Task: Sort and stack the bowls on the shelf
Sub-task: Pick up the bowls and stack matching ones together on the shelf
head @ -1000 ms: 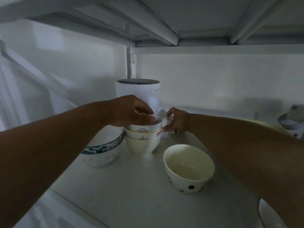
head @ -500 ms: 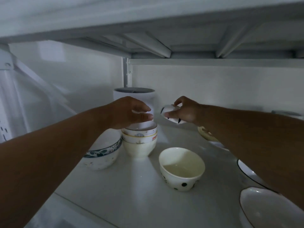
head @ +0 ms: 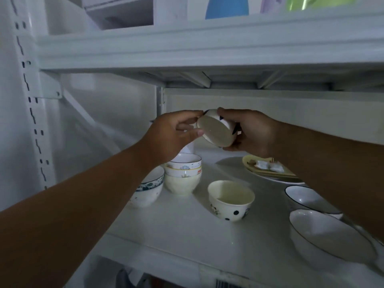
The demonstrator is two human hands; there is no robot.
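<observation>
Vs. 0.5 s ago: small bowl (head: 216,129) lifted higher, now gripped by both hands at frame centre; previously right hand only. Left hand (head: 174,136) off the stack (head: 182,173), raised to bowl. View tilted up; upper shelf edge (head: 207,50) now visible.

Pose: both forearms extended fwd, converging at centre. Left thumb and fingers pinching bowl's left rim. Right hand (head: 253,132) curled round bowl's right side, thumb on top. Bowl tilted, opening toward camera, held clear above shelf (head: 187,229).

Below: stack lower centre-left, patterned bowl (head: 148,192) just left of it, dotted bowl (head: 230,200) lower centre, apart from stack.
</observation>
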